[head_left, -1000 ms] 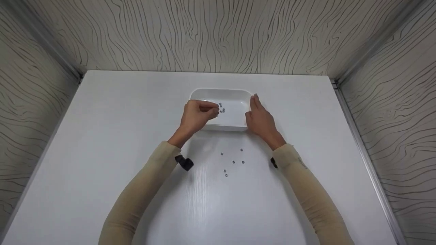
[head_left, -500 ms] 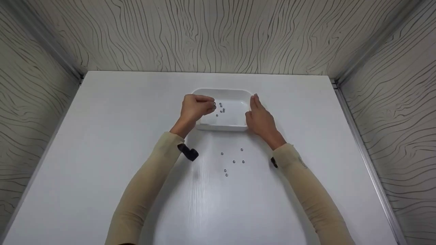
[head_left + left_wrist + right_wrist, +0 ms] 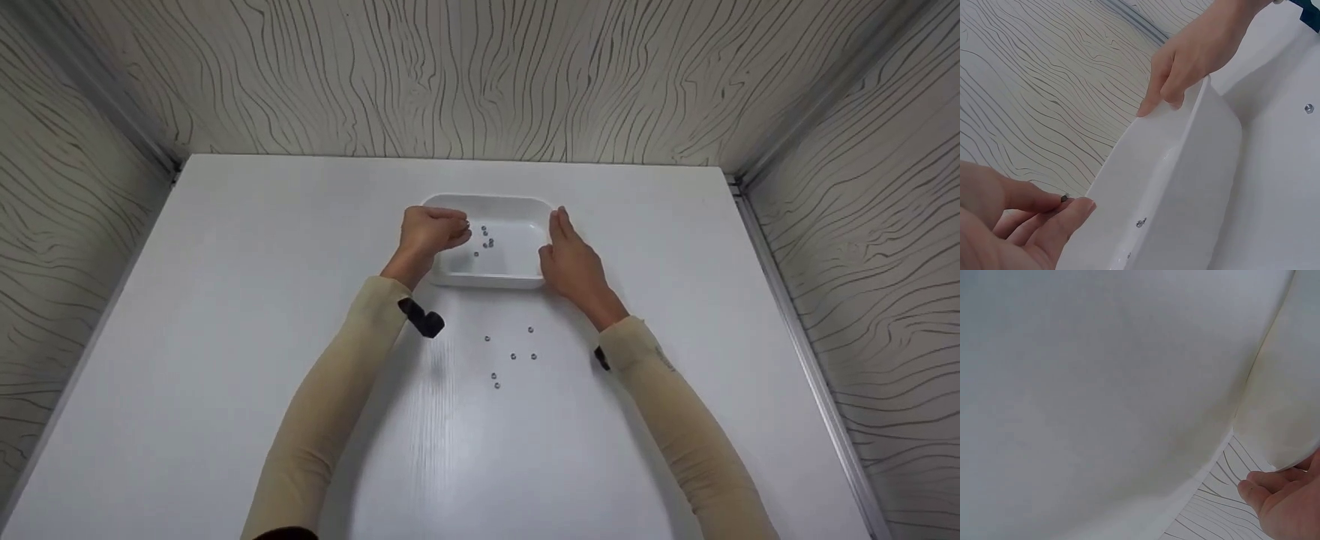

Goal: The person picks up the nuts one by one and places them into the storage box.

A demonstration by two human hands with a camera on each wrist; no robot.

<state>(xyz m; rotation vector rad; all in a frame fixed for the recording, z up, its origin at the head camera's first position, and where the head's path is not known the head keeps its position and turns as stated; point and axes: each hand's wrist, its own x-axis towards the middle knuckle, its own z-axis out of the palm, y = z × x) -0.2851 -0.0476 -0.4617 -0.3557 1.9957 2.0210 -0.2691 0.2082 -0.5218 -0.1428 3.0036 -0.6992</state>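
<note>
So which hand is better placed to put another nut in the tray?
Probably the left hand: it pinches a nut, its fingertips at the left end of the tray. The right hand is busy holding the opposite end.

Camera check: one high view, two close.
Your head view looks forward and down from above over table (image 3: 225, 337), tray (image 3: 521, 259), left hand (image 3: 427, 231) and right hand (image 3: 576, 264). Your left wrist view looks, close in, along the tray to the right hand; your right wrist view, tilted, faces mostly table, tray at right. All three share tray and right hand.
</note>
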